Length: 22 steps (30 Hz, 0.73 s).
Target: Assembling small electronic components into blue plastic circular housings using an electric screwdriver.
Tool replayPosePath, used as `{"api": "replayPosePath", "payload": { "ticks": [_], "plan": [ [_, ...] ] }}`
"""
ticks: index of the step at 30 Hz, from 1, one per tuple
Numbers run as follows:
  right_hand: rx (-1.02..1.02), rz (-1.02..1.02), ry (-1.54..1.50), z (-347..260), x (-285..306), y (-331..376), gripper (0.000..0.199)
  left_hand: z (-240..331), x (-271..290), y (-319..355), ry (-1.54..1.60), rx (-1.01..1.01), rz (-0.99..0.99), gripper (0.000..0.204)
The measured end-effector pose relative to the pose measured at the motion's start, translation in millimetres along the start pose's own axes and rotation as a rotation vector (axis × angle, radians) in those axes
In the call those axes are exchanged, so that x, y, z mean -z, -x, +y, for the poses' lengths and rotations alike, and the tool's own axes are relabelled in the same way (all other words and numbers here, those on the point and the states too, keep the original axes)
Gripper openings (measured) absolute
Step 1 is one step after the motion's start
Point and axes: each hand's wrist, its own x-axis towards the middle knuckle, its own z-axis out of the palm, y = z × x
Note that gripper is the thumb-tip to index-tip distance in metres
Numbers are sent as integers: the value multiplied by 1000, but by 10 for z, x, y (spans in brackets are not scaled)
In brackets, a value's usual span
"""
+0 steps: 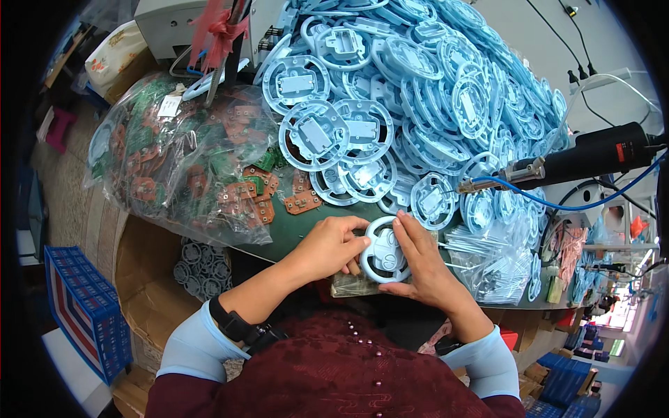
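Observation:
A light blue plastic toy steering wheel (373, 270) is in front of me at the table's near edge, its molded face up. My left hand (331, 244) pinches its left rim between thumb and bent fingers. My right hand (424, 268) clasps the right rim, fingers along the top and thumb at the bottom. Beneath the wheel a yellowish, worn block (352, 285) shows in part. Just beyond my hands, the tip of a black power screwdriver (592, 157) with a blue hose points in from the right.
A tall heap of light blue wheel shells (432, 90) covers the back of the green table (282, 226). Clear bags with brown and green circuit boards (188, 153) lie at left. A bag of thin white sticks (491, 261) lies right. Below left stands a cardboard box (150, 279) containing grey round parts.

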Motion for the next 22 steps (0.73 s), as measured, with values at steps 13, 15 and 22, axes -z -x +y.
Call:
{"api": "replayPosePath", "payload": {
  "ticks": [13, 15, 22],
  "plan": [
    [39, 264, -152, 71, -239, 137, 91, -47, -36, -88, -124, 14, -32, 23],
    [-80, 705, -420, -12, 90, 313, 30, 117, -114, 91, -417, -200, 95, 25],
    [44, 982, -809, 249, 1481, -218, 65, -226, 99, 161, -1038, -1070, 220, 30]
  ]
}}
